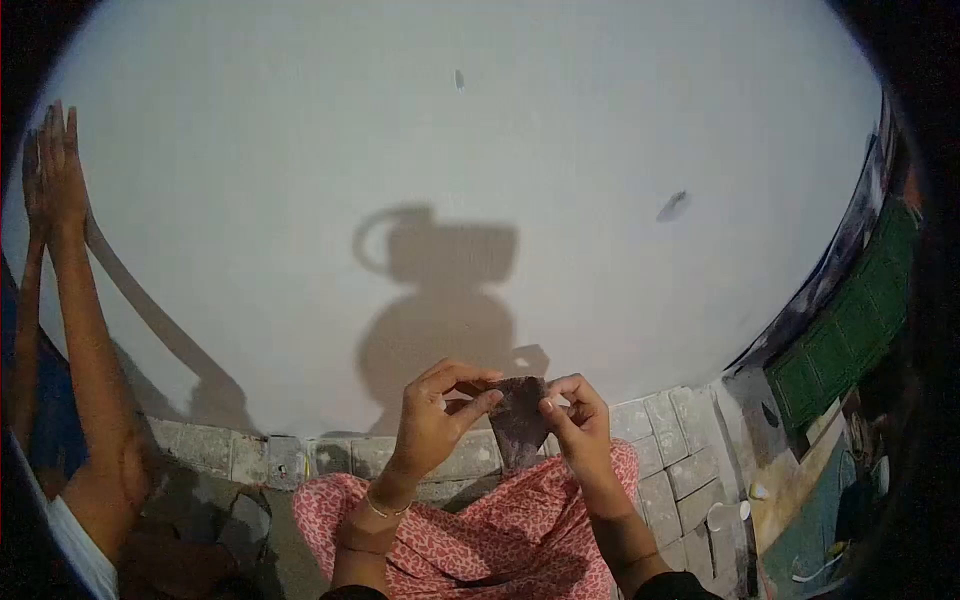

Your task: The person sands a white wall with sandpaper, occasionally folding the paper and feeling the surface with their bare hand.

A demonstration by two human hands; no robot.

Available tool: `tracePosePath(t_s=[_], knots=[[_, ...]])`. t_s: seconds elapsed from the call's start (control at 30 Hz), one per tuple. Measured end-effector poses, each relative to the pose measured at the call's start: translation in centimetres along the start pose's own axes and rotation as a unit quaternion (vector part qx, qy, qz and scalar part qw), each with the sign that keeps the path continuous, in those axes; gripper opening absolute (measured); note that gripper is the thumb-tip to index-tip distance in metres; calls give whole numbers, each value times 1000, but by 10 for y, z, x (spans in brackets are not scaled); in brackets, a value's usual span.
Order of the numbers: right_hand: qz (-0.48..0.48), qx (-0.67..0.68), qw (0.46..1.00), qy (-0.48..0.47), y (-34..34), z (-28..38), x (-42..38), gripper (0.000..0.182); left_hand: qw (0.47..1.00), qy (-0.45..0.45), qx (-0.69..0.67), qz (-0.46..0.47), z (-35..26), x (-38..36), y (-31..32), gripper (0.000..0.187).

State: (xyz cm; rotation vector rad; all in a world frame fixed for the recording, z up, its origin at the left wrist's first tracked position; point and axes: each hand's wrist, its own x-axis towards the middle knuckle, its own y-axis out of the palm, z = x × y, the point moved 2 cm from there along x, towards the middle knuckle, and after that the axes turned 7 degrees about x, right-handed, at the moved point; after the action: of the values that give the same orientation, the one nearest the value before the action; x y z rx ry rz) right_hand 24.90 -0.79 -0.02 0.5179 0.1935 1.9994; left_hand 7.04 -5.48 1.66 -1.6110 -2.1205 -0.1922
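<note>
A small dark sheet, grainy like sandpaper [519, 415], is stretched between my two hands in front of my lap. My left hand [440, 415] pinches its upper left corner between thumb and fingers. On the opposite side, my right hand [580, 420] grips the upper right edge the same way. The sheet's lower end narrows and hangs down towards the pink patterned cloth [470, 530] over my knees. Its underside is hidden. Beyond both hands rises a pale wall [600, 270], apart from the sheet.
At the left, another person's hands [62, 185] lie raised against the wall. Two grey marks, one a smudge [673, 206], show on it. Paving bricks [690, 470] run along its foot. A green panel [845, 320] and a small white object [728, 515] are at the right.
</note>
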Motion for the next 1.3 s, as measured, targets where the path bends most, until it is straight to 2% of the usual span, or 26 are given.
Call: tracePosePath(t_s=[0.07, 0.13, 0.27, 0.3, 0.37, 0.43, 0.57, 0.63, 0.67, 0.73, 0.8, 0.87, 0.9, 0.93, 0.97, 1.0, 1.03, 1.07, 1.1, 1.13, 1.17, 1.2, 1.23, 1.27, 1.3], knots=[[-1, -16, 1000, 3, 0, -2, 0, 12, 1000, 16, 12, 4, 0, 0, 3, 23], [9, -21, 1000, 0, 8, 6, -2, 13, 996, -23, -88, 14, 6, 0, 6, 18], [37, -69, 996, -39, 12, 3, -2, 16, 997, -51, -57, 13, 5, -3, 12, 18], [37, -69, 996, -39, 10, 0, -1, 16, 999, -17, -50, -8, 9, -1, 15, 17], [16, 26, 999, 20, 6, -8, 2, 18, 999, 18, -43, -28, 16, 0, 17, 16], [4, 39, 998, 47, 7, -8, 8, 22, 997, 39, 16, -69, 15, 5, 15, 17], [-5, 52, 993, 104, 4, -15, 16, 33, 997, 11, -39, -71, 23, 7, 12, 16], [-6, 67, 988, 137, 7, -11, 14, 33, 998, -52, -22, -25, 19, 7, 7, 17], [-8, 84, 982, 171, 8, -11, 13, 33, 998, -52, -23, -26, 21, 7, 7, 17], [-11, 75, 981, 179, 6, -13, 15, 31, 999, -33, -10, 15, 27, 6, 10, 18], [-14, 68, 980, 187, 0, -20, 17, 30, 1000, -13, 5, 16, 31, 6, 11, 20], [-5, 22, 992, 127, -9, -26, 21, 28, 1000, 10, 21, 16, 30, 6, 13, 21], [-4, 21, 992, 128, -5, -22, 23, 28, 998, 31, 42, -34, 25, 7, 12, 22], [-69, -10, 996, 61, -1, -9, 27, 26, 993, 52, 63, -83, 21, 7, 11, 24], [-134, -41, 990, -6, 3, 3, 32, 25, 993, 51, 62, -85, 22, 7, 9, 24], [-137, -89, 982, -90, 3, 15, 38, 27, 950, 140, 221, -170, 19, 7, 6, 28], [-140, -137, 965, -174, 3, 27, 45, 29, 867, 223, 370, -247, 17, 6, 4, 34], [-151, -176, 943, -239, 7, 40, 54, 28, 868, 224, 368, -248, 23, 10, 3, 34], [-125, -195, 930, -287, 7, 48, 63, 28, 846, 227, 387, -289, 34, 14, 0, 44], [-131, -232, 882, -388, 19, 59, 76, 23, 822, 230, 405, -328, 43, 18, -3, 53], [-117, -262, 845, -450, 22, 65, 94, 26, 823, 230, 403, -327, 48, 20, -6, 53], [-103, -291, 803, -509, 24, 69, 108, 30, 823, 171, 450, -300, 54, 24, -8, 61], [-92, -420, 752, -500, 26, 74, 113, 38, 818, 111, 495, -270, 61, 27, -11, 69], [-100, -487, 686, -531, 34, 67, 126, 40, 827, 93, 497, -246, 73, 32, -13, 78], [-106, -549, 613, -558, 42, 52, 139, 42, 827, 94, 496, -248, 86, 35, -12, 78]])
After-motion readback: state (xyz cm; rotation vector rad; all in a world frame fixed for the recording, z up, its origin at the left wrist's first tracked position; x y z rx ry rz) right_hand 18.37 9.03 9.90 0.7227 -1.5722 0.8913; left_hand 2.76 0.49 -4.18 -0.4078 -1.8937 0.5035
